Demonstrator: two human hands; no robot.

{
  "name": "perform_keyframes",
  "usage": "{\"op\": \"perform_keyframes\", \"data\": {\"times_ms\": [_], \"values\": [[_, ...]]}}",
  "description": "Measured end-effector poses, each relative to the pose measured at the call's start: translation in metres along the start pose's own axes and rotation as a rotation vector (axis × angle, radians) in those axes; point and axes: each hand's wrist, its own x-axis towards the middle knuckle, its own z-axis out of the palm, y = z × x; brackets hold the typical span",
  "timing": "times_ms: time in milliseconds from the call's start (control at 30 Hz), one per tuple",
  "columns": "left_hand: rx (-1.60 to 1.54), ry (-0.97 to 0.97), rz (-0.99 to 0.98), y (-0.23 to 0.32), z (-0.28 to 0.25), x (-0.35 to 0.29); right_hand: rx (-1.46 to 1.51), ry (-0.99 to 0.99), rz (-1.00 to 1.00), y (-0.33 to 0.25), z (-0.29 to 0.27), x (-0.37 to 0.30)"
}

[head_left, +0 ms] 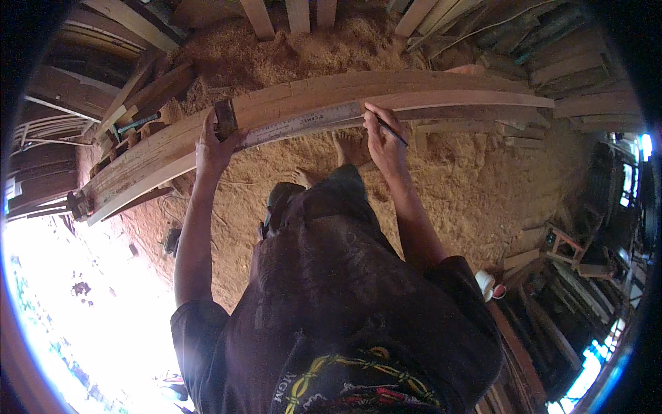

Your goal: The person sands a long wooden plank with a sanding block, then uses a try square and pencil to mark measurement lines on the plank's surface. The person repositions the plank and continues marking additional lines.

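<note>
A long wooden beam (296,100) runs across in front of me, with a pale lower edge. A try square with a long grey metal blade (303,123) lies along the beam's near side, its dark block-like stock (225,119) at the left end. My left hand (214,148) is closed around the stock, thumb and fingers on either side. At the blade's right end my right hand (386,146) grips a thin dark pencil (393,131), its tip hidden by the fingers near the wood.
Sawdust covers the ground (455,179), where my bare feet (348,147) stand below the beam. A clamp-like metal tool (138,123) sits at the beam's left. Stacked boards (572,69) lie at the far right, and a white cup (485,283) stands near my right elbow.
</note>
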Motion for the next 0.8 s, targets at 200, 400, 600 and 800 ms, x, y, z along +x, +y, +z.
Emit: {"op": "perform_keyframes", "data": {"times_ms": [200,400,600,800], "values": [[-0.060,0.022,-0.014,0.004,0.001,-0.003,0.003,-0.023,0.192,0.006,0.005,0.003],[0.000,-0.007,-0.054,0.008,-0.001,-0.002,0.010,0.067,0.030,0.010,0.011,0.008],[0.004,0.001,-0.034,0.012,-0.002,-0.004,-0.080,0.014,-0.046,0.008,0.001,0.005],[0.019,-0.041,-0.078,0.016,-0.002,-0.002,-0.164,-0.009,-0.063,0.005,-0.002,0.007]]}}
